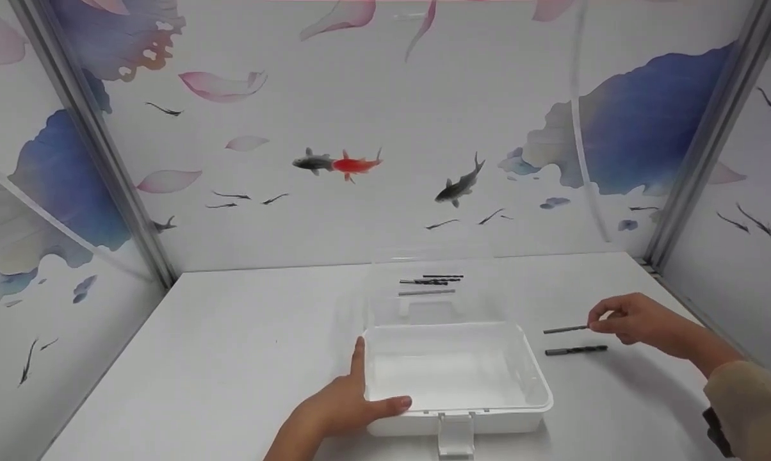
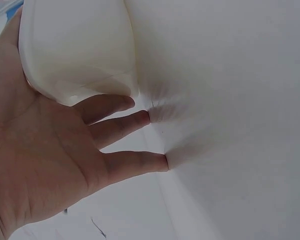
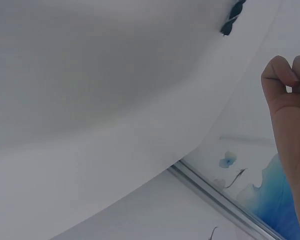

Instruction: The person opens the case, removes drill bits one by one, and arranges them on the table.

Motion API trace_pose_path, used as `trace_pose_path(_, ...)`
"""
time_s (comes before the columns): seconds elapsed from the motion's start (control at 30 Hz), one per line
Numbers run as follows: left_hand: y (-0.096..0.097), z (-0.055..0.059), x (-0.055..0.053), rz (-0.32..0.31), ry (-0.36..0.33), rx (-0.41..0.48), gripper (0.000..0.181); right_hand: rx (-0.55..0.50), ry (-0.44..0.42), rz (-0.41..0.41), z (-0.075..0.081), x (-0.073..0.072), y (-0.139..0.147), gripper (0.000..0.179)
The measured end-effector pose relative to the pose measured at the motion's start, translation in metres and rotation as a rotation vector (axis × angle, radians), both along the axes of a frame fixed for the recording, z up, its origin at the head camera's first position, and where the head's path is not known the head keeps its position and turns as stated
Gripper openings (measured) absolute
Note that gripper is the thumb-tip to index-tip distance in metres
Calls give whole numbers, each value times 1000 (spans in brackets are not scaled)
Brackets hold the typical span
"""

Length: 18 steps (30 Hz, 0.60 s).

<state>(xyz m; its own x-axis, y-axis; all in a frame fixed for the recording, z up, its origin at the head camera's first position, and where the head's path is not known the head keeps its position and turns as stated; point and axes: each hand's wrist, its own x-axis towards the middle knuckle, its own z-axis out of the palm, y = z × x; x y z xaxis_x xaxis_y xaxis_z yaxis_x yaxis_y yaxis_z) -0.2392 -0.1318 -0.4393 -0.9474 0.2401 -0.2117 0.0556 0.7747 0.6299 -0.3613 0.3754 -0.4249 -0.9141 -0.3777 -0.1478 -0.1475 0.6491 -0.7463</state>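
A white plastic box (image 1: 543,397) stands with its clear lid (image 1: 385,310) raised at the back and its front latch (image 1: 456,435) hanging down. At the box's left front corner is my left hand (image 1: 340,403), thumb laid over the front rim, index finger along the left side. In the left wrist view its other fingers (image 2: 135,162) stretch out straight beside the box wall (image 2: 80,50). To the right of the box, my right hand (image 1: 635,323) pinches a thin grey drill bit (image 1: 561,330) by its right end. A thicker dark drill bit (image 1: 576,350) lies just in front of it.
Several more drill bits (image 1: 430,282) appear behind the box, overlapped by the clear lid. White panels printed with fish and petals (image 1: 411,115) enclose the white table (image 1: 232,358) at the back and sides, with metal posts (image 1: 699,153) at the corners.
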Motion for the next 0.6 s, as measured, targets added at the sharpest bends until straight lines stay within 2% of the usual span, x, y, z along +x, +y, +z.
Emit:
trace_pose_path(0.33, 3, 2, 1, 8, -2, 1, 132, 4, -49, -32, -31, 12, 20, 34)
trace_pose_path(0.6, -2, -2, 0, -1, -4, 13, 134, 26, -46, -67, -39, 15, 14, 35)
